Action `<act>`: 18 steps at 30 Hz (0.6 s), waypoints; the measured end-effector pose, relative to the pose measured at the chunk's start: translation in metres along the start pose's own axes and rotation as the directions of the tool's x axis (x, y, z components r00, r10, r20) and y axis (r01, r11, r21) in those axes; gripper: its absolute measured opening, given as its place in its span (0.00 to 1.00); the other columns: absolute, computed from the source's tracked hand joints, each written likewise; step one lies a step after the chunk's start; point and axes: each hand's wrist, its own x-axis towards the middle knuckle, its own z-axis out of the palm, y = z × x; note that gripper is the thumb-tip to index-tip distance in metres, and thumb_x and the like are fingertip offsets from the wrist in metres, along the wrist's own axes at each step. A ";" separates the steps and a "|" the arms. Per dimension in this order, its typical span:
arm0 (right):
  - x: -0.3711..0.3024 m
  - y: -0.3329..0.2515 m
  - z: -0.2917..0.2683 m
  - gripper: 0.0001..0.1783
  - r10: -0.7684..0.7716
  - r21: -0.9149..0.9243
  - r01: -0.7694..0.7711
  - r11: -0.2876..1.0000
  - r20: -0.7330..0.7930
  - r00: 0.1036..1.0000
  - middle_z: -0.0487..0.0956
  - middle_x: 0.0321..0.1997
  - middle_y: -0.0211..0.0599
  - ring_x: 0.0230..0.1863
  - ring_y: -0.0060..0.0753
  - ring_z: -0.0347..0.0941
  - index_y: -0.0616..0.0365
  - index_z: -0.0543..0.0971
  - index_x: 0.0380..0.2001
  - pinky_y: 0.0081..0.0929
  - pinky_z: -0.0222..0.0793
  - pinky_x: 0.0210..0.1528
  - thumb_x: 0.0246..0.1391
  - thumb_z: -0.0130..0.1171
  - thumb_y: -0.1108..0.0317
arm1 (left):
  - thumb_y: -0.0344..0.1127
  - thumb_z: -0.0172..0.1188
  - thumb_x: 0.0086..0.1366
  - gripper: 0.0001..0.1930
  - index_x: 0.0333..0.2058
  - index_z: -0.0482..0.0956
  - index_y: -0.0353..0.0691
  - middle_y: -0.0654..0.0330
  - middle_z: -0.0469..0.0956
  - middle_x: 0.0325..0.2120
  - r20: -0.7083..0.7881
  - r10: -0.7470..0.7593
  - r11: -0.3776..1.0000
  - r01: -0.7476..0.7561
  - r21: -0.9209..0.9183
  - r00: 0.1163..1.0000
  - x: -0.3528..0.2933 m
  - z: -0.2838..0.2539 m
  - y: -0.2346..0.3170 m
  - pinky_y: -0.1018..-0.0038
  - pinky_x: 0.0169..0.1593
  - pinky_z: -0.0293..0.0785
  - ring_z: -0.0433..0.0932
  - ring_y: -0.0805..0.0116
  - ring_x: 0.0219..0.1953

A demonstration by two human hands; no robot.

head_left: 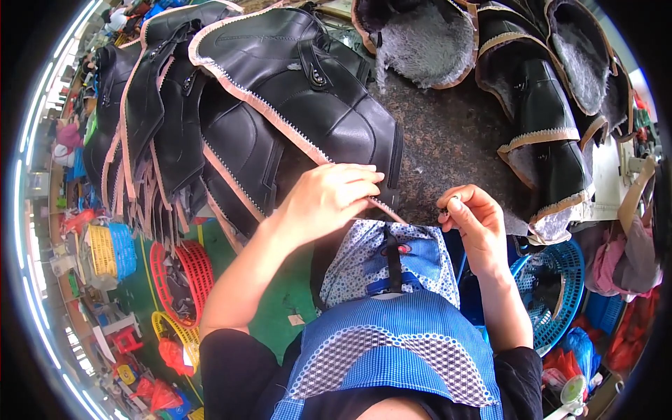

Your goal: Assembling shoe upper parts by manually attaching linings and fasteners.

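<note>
From the head camera, looking down, the left hand (pixel 329 199) lies curled over the lower edge of a black leather boot upper with a tan, stitched trim (pixel 308 105), its fingers closed on the trim strip where the piece reaches the near edge of the dark speckled worktable (pixel 448 140). That boot upper rests on the table right in front of the person, its shaft fanned up and away toward the top left, and it overlaps a row of similar black leather uppers with tan edging (pixel 161 119) that hang over the left side of the table. The right hand (pixel 472 217) is held just beside the left, slightly lower, with thumb and fingertips pinched together — whether something small sits between them cannot be told. It touches no boot piece; it hovers over the table's near edge above the blue-and-white patterned apron (pixel 392 336) that the person wears. Further back on the table lie more boot pieces turned inside out, showing grey fleece lining (pixel 427 42), and to the right another black upper with tan trim (pixel 553 147) droops off the table. Below, on the green floor (pixel 280 308), stand a red plastic basket (pixel 183 276) and a yellow one (pixel 105 252) at left, and a blue plastic basket (pixel 560 294) at right.
</note>
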 end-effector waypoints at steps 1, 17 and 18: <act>0.002 0.001 -0.002 0.07 0.040 -0.004 -0.040 0.999 0.013 0.999 0.79 0.46 0.38 0.35 0.20 0.76 0.62 0.79 0.36 0.18 0.74 0.39 0.60 0.62 0.69 | 0.30 0.65 0.56 0.09 0.36 0.83 0.37 0.57 0.82 0.45 0.000 -0.005 0.999 0.005 -0.043 1.000 0.000 0.001 -0.006 0.67 0.50 0.78 0.82 0.59 0.47; 0.039 -0.022 0.041 0.04 -0.054 0.256 0.001 0.967 0.199 0.979 0.81 0.44 0.37 0.54 0.35 0.78 0.60 0.78 0.36 0.25 0.71 0.54 0.61 0.60 0.70 | 0.34 0.56 0.71 0.13 0.45 0.78 0.28 0.55 0.83 0.32 -0.054 -0.710 0.327 0.260 -0.909 0.702 -0.002 0.026 0.059 0.77 0.35 0.79 0.83 0.70 0.31; 0.038 -0.023 0.043 0.03 -0.077 0.262 0.022 0.965 0.199 0.977 0.80 0.48 0.38 0.52 0.34 0.78 0.60 0.78 0.36 0.25 0.71 0.53 0.61 0.59 0.72 | 0.34 0.57 0.70 0.12 0.45 0.79 0.29 0.55 0.83 0.32 0.039 -0.697 0.209 0.255 -0.944 0.716 0.003 0.025 0.059 0.77 0.35 0.80 0.84 0.70 0.31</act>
